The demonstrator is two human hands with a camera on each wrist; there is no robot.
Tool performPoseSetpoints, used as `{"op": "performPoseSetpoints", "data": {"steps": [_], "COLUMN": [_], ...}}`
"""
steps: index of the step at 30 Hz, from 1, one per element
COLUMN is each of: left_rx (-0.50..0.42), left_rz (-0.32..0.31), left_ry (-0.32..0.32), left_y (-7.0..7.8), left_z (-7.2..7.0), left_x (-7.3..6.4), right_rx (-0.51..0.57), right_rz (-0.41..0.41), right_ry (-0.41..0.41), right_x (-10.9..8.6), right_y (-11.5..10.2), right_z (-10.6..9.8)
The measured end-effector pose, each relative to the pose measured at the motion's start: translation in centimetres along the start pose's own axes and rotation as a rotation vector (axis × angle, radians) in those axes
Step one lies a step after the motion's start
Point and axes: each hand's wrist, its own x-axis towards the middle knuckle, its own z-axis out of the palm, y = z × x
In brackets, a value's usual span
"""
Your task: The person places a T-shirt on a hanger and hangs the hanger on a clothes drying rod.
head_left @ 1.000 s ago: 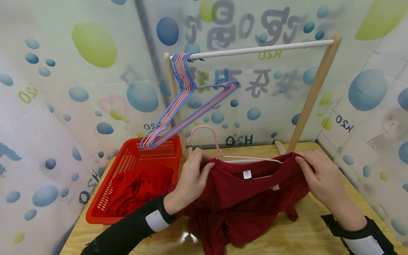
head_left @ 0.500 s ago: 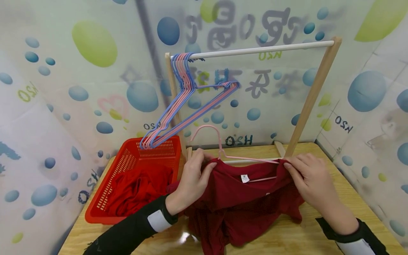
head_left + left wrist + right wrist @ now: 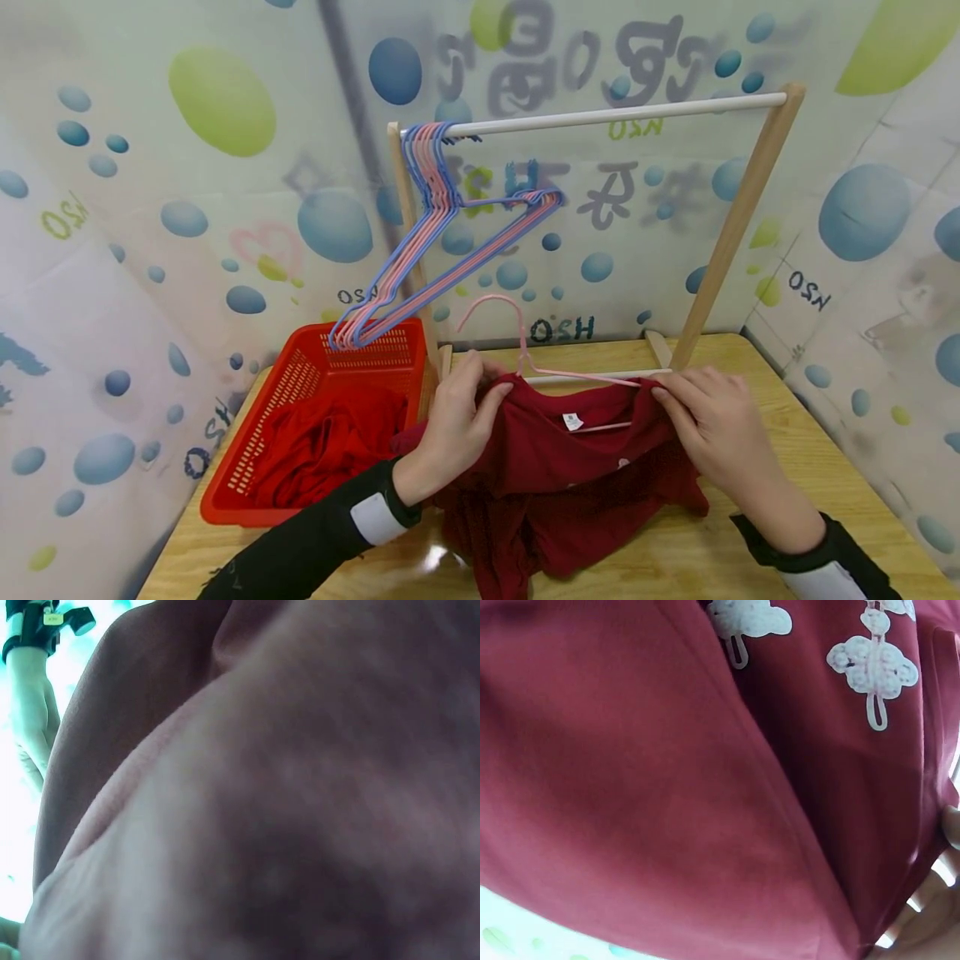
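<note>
In the head view a dark red shirt point(image 3: 555, 467) hangs between both hands, its lower part on the table. At the left of its collar, my left hand point(image 3: 456, 425) pinches the cloth between thumb and fingers. My right hand point(image 3: 716, 433) grips the collar's right side. A pink hanger point(image 3: 522, 333) has its hook above the neckline, and its bar runs into the neck opening beside a white label point(image 3: 572, 422). White printed motifs show on the shirt point(image 3: 875, 667) in the right wrist view. The left wrist view is mostly filled by blurred skin and cloth.
Several blue and pink hangers point(image 3: 420, 242) hang bunched at the left of the white rail point(image 3: 622, 115) on a wooden rack. A red basket point(image 3: 225, 483) holding red cloth point(image 3: 330, 450) stands left on the wooden table point(image 3: 720, 558). Patterned sheets surround it.
My right hand has moved left with the collar, drawing the neck opening narrower. The hanger's hook has shifted slightly right, and my left hand has barely moved.
</note>
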Motion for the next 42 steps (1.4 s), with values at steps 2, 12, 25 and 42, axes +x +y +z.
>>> {"op": "performPoseSetpoints", "data": {"steps": [2, 12, 25, 42], "left_rx": [-0.002, 0.000, -0.010, -0.012], "left_rz": [0.002, 0.011, -0.009, -0.001], "left_ry": [-0.005, -0.001, -0.004, -0.005], "left_y": [0.1, 0.2, 0.0, 0.2], "left_z": [0.1, 0.3, 0.5, 0.9], "left_x": [0.0, -0.2, -0.4, -0.3], "right_rx": [-0.002, 0.005, 0.011, 0.023], "right_rz": [-0.003, 0.016, 0.011, -0.010], "right_ry": [-0.009, -0.032, -0.027, -0.001], "right_x": [0.0, 0.0, 0.1, 0.7], "right_y": [-0.2, -1.1, -1.8, -2.9], "right_z": [0.1, 0.8, 1.5, 2.0]}}
